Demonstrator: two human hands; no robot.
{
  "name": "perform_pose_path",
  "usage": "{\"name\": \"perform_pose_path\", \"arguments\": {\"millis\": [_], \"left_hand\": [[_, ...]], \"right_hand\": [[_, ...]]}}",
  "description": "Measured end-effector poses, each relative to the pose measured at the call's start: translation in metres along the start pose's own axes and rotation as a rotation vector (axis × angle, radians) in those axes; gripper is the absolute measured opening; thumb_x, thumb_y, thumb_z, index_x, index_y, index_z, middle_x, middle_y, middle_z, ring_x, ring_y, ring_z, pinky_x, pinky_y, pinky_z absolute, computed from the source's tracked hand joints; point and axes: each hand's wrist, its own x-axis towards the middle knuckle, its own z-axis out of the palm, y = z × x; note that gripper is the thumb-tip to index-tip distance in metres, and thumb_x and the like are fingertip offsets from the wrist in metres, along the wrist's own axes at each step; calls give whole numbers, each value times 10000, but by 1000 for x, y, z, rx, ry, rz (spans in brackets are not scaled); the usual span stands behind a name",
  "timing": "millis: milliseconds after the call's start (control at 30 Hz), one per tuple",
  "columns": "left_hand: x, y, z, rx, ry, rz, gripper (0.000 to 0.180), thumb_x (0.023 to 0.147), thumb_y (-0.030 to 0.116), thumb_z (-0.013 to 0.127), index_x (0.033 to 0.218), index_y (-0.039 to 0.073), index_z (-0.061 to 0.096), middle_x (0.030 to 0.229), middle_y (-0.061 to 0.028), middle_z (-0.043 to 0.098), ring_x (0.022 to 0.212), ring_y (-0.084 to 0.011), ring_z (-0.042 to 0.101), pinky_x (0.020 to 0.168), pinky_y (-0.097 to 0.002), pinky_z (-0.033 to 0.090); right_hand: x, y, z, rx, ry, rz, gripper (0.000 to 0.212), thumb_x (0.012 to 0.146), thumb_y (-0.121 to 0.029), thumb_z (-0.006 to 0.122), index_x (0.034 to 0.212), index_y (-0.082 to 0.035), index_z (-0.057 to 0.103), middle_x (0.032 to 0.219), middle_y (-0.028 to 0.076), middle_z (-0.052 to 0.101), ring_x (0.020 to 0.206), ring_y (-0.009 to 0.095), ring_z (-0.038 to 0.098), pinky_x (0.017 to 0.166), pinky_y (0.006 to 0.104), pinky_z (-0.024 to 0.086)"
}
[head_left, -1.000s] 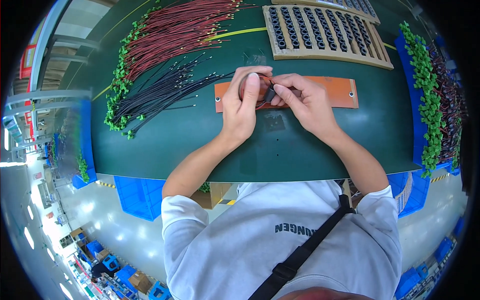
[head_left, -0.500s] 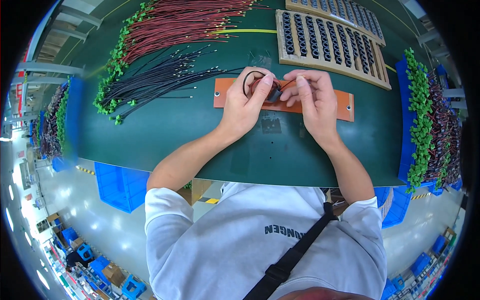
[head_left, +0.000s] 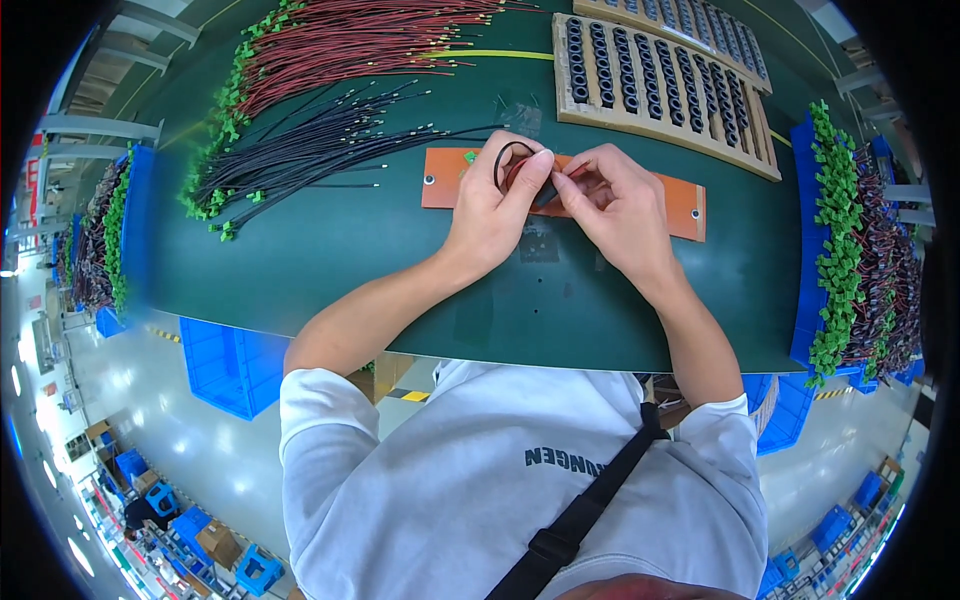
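Above an orange board (head_left: 685,205) my two hands are close together, fingertips meeting around a small bundle of wires. My left hand (head_left: 492,198) is closed on a looped black wire (head_left: 507,150) and a red wire (head_left: 518,172). Between the hands sits a dark cylindrical core (head_left: 546,193), partly covered by my fingers. My right hand (head_left: 622,208) pinches a red wire at the core's upper right side. A green connector (head_left: 471,157) shows just beyond my left fingers, above the board. The wires' path through or round the core is hidden.
Red wires (head_left: 350,55) and black wires (head_left: 300,150) with green connectors lie at the left of the green table (head_left: 400,300). Cardboard trays (head_left: 650,136) of dark ring cores stand at the back right. A blue bin (head_left: 808,250) with wired connectors flanks the right edge.
My right hand has moved left, its fingers closing in against the core and my left fingertips. A green connector now shows beyond my left hand.
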Motion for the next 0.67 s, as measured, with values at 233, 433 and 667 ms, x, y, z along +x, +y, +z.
{"name": "perform_pose_path", "arguments": {"millis": [233,433,667], "left_hand": [[2,-8,-6,108,-125,10,178,1071,165,562,1125,-4,560,1097,-92,673,944,-111,638,855,-256,531],[-3,-8,-4,-143,-164,14,171,1003,103,651,1094,-6,555,1047,-108,696,925,-122,663,816,-294,562],[0,-3,-4,165,-335,2,418,1004,98,653,1393,72,504,1257,-99,673,1108,-215,673,973,-320,546]], "right_hand": [[3,1,-5,-52,40,-121,119,938,-53,701,988,39,643,911,100,663,735,179,686,632,298,554],[5,2,-26,230,165,61,135,1017,-111,652,1063,6,602,961,61,671,803,70,619,666,217,505],[3,8,-57,511,139,15,278,1023,-103,627,1253,-3,506,1075,102,669,828,130,635,702,246,532]]}}
